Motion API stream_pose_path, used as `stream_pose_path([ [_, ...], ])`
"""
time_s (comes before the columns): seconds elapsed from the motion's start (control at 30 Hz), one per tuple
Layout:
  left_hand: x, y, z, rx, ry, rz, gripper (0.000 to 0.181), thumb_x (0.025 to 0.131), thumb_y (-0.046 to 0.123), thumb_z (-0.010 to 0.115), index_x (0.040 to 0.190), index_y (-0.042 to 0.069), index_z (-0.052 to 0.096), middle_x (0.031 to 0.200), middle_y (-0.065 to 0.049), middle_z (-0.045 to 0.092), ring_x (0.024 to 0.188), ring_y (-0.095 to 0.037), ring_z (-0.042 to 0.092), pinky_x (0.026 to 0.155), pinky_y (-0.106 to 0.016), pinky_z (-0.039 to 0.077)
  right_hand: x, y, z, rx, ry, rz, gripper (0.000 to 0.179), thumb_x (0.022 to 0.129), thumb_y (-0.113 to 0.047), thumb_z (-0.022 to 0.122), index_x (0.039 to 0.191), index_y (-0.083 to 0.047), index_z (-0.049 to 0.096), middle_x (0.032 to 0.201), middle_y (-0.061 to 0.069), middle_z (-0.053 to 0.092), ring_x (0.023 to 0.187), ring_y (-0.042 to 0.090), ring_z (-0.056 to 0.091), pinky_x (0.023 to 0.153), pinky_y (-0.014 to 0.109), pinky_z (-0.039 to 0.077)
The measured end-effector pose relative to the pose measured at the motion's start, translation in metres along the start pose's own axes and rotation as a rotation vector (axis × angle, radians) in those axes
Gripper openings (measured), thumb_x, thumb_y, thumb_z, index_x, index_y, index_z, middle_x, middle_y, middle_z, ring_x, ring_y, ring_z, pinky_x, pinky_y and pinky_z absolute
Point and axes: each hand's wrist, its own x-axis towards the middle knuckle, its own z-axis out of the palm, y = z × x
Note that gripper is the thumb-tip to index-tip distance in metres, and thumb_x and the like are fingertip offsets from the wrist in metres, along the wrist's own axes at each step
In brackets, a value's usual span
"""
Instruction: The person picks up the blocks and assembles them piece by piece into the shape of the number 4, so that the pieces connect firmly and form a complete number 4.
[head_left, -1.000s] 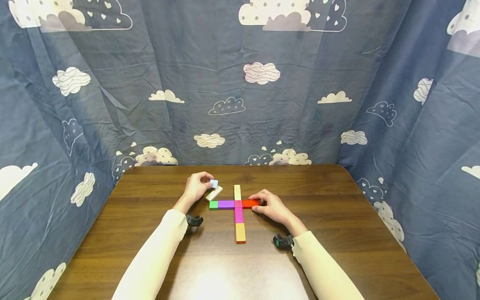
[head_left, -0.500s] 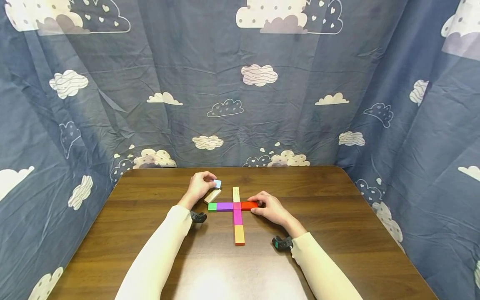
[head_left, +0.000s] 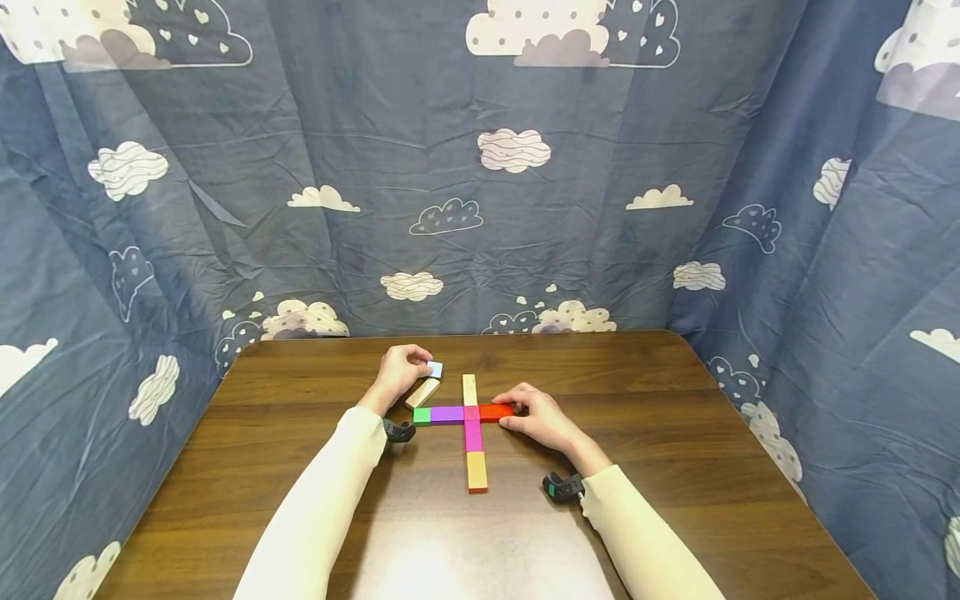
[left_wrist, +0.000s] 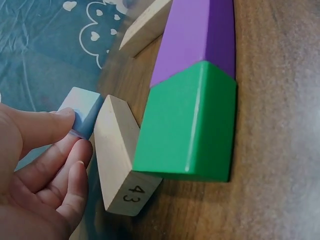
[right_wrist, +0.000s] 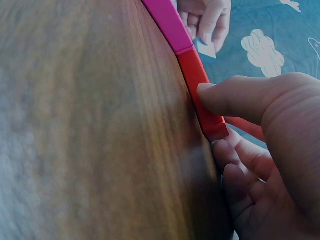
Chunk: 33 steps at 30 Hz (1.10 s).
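Observation:
My left hand [head_left: 395, 372] pinches a light blue block [left_wrist: 85, 107] between thumb and fingers. It sits by the far end of a slanted plain wooden block [head_left: 423, 393], which has "43" on its end in the left wrist view. My right hand [head_left: 542, 418] holds a red block [right_wrist: 195, 85] between thumb and fingers. This red block forms the right arm of a cross of blocks. A green block [left_wrist: 185, 125] and a purple block [head_left: 447, 415] make the left arm. Pink [head_left: 472, 413] marks the middle.
A pale wooden block [head_left: 469, 389] is the cross's far arm; a magenta block [head_left: 473, 435] and an orange block [head_left: 476, 472] make the near arm. All lie on a brown wooden table [head_left: 637, 375]. A blue cloud-print curtain [head_left: 360, 150] hangs behind and at both sides.
My left hand has moved slightly to the right with the light blue block, relative to the slanted wooden block. My right hand stays on the red block. The head view has shifted a little.

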Motion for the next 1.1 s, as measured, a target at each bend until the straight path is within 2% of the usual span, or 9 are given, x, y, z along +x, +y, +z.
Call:
stream_pose_path([
  [0.27, 0.0014, -0.0028, 0.0005, 0.039, -0.008, 0.005, 0.018, 0.082, 0.002, 0.077, 0.1, 0.0, 0.076, 0.088, -0.01, 0.075, 0.083, -0.022, 0.068, 0.078, -0.032, 0.049, -0.0013, -0.0019, 0.0014, 0.006, -0.002, 0.013, 0.036, 0.084, -0.014, 0.08, 0.119, -0.013, 0.073, 0.102, 0.004, 0.065, 0.087, 0.018, 0.057, 0.077, 0.033, 0.045],
  [0.43, 0.0022, -0.004, 0.0011, 0.088, -0.013, -0.018, 0.016, 0.084, 0.003, 0.077, 0.1, 0.001, 0.076, 0.089, -0.009, 0.074, 0.087, -0.024, 0.066, 0.083, -0.037, 0.049, -0.0013, -0.002, 0.0016, 0.0, -0.006, 0.02, 0.036, 0.084, -0.015, 0.08, 0.119, -0.015, 0.073, 0.101, 0.001, 0.064, 0.088, 0.017, 0.057, 0.077, 0.032, 0.045],
  [0.67, 0.0038, -0.0001, 0.0027, 0.135, 0.004, -0.045, 0.012, 0.085, 0.007, 0.077, 0.096, 0.004, 0.078, 0.093, -0.009, 0.075, 0.096, -0.03, 0.065, 0.089, -0.041, 0.047, 0.0001, -0.0008, 0.0002, 0.011, -0.007, 0.013, 0.036, 0.084, -0.013, 0.08, 0.12, -0.013, 0.073, 0.102, 0.004, 0.064, 0.088, 0.018, 0.057, 0.078, 0.034, 0.046],
  [0.8, 0.0047, 0.0016, 0.0039, 0.153, -0.009, -0.033, 0.013, 0.085, 0.008, 0.077, 0.098, 0.003, 0.079, 0.096, -0.009, 0.076, 0.097, -0.03, 0.065, 0.088, -0.041, 0.047, 0.0, -0.0011, -0.0005, 0.01, -0.009, 0.013, 0.036, 0.084, -0.013, 0.08, 0.12, -0.012, 0.073, 0.103, 0.004, 0.064, 0.089, 0.018, 0.057, 0.078, 0.034, 0.046],
  [0.9, 0.0053, 0.0022, 0.0049, 0.144, -0.027, -0.026, 0.016, 0.085, 0.008, 0.076, 0.099, 0.003, 0.078, 0.099, -0.01, 0.075, 0.097, -0.029, 0.064, 0.086, -0.038, 0.047, -0.0005, -0.0015, -0.0009, 0.009, -0.006, 0.015, 0.036, 0.084, -0.013, 0.08, 0.12, -0.012, 0.073, 0.102, 0.004, 0.064, 0.088, 0.018, 0.057, 0.078, 0.034, 0.046],
  [1.1, 0.0055, 0.0025, 0.0046, 0.088, -0.066, -0.053, 0.017, 0.083, 0.005, 0.076, 0.1, 0.003, 0.079, 0.099, -0.01, 0.075, 0.093, -0.026, 0.063, 0.081, -0.034, 0.046, -0.0007, -0.0005, -0.0012, 0.008, -0.005, 0.017, 0.036, 0.084, -0.014, 0.08, 0.119, -0.013, 0.073, 0.101, 0.003, 0.064, 0.088, 0.019, 0.057, 0.077, 0.034, 0.046],
])
